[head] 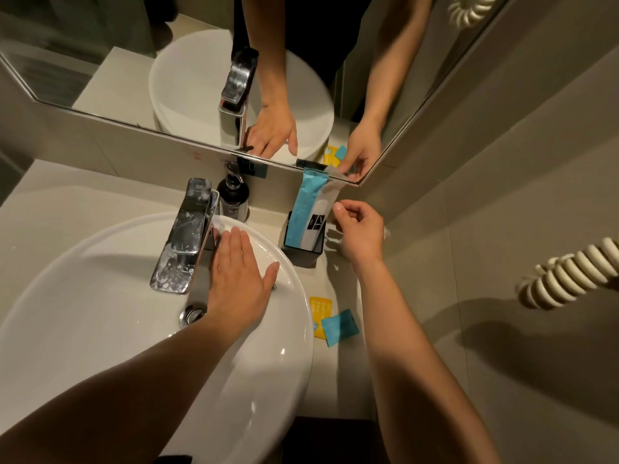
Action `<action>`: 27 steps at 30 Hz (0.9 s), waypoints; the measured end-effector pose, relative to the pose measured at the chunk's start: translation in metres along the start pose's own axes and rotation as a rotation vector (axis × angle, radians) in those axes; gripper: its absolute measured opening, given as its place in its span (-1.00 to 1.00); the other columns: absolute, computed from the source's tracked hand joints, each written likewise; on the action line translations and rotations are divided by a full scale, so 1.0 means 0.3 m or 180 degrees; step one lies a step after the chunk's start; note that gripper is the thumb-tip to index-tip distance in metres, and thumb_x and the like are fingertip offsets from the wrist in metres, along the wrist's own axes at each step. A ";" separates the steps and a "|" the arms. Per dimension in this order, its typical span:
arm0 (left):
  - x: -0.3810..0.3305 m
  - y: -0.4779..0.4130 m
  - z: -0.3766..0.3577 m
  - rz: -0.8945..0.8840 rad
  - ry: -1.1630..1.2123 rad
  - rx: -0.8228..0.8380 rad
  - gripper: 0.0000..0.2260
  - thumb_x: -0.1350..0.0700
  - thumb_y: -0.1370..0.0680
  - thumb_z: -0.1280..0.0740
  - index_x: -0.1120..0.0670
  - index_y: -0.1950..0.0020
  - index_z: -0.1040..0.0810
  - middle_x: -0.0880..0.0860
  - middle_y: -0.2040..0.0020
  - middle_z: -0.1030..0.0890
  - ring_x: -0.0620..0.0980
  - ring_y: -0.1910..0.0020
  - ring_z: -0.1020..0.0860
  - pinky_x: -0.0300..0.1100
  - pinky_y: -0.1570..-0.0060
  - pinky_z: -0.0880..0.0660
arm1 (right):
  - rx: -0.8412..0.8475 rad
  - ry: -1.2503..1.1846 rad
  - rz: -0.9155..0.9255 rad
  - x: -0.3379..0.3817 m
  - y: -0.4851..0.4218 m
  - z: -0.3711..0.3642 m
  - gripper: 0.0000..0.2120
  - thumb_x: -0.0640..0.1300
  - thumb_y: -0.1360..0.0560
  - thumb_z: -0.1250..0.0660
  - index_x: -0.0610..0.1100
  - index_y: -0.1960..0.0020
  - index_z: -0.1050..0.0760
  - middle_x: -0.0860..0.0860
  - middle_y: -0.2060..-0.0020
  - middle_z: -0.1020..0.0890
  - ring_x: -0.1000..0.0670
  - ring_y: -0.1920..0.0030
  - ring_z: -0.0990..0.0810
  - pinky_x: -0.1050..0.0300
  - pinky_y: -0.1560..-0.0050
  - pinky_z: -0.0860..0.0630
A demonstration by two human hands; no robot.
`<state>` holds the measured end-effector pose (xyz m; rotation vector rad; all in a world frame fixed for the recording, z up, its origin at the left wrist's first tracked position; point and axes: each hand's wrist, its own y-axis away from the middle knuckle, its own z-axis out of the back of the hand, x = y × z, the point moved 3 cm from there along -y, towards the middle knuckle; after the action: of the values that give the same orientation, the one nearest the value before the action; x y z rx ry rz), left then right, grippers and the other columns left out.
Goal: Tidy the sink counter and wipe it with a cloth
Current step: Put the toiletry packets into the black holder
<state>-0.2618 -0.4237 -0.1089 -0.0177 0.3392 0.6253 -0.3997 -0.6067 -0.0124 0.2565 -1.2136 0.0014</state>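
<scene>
- A mirror (134, 61) fills the wall from ten to one o'clock, reflecting the basin and tap.
- A cream coiled cord (569, 276) hangs on the tiled wall (502, 162) at three o'clock.
- Another stretch of coiled cord (470, 10) shows at one o'clock, at the top edge.

A round basin (100, 329) fills the lower left of the frame, its tap (184, 236) at centre. Behind the tap, a pump bottle (233, 195) stands against the mirror (201, 78). Right of the basin, a holder (303, 246) contains two packets (308, 209). Two sachets (330, 321) lie on the counter (67, 202) lower down.
</scene>
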 end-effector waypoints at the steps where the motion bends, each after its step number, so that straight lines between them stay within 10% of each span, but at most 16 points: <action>1: -0.002 0.000 0.005 0.0000 0.0011 0.0022 -0.23 -0.34 -0.65 0.13 0.20 -0.64 0.15 0.19 -0.67 0.04 0.14 -0.65 0.11 0.09 -0.59 0.05 | -0.0046 -0.0009 0.0010 -0.003 0.010 0.018 -0.85 -0.13 -0.56 -0.46 -0.17 -0.10 -0.65 0.01 0.18 -0.72 0.14 0.21 -0.68 0.19 0.17 -0.64; 8: -0.017 0.006 0.023 0.0045 0.0048 0.0086 -0.22 -0.33 -0.65 0.08 0.19 -0.64 0.17 0.18 -0.68 0.07 0.14 -0.65 0.13 0.09 -0.60 0.07 | 0.0291 0.1090 -0.0541 -0.210 0.162 0.118 -0.85 -0.13 -0.52 -0.49 -0.19 0.00 -0.62 -0.10 0.10 -0.71 -0.09 0.06 -0.68 -0.10 -0.09 -0.63; 15: -0.018 0.006 0.030 0.0074 0.0060 0.0114 -0.21 -0.34 -0.64 0.06 0.16 -0.64 0.19 0.17 -0.68 0.08 0.14 -0.65 0.14 0.10 -0.60 0.07 | 0.0927 0.2665 -0.0945 -0.377 0.271 0.056 -0.59 0.02 -0.42 -0.56 -0.11 -0.10 -0.45 -0.08 -0.01 -0.58 -0.08 0.08 -0.52 0.04 0.14 -0.43; 27: -0.025 0.009 0.043 0.0041 0.0036 0.0164 -0.21 -0.33 -0.64 0.05 0.20 -0.65 0.16 0.19 -0.68 0.07 0.15 -0.65 0.13 0.08 -0.61 0.09 | 0.0375 0.1449 -0.0766 -0.342 0.275 0.123 -0.85 -0.30 -0.58 -0.26 -0.21 0.05 -0.60 -0.02 0.17 -0.64 -0.02 0.13 -0.58 0.21 0.22 -0.47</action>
<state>-0.2650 -0.4243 -0.0942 0.0303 0.3663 0.6292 -0.4815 -0.5199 -0.0793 0.4767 -0.7257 -0.0744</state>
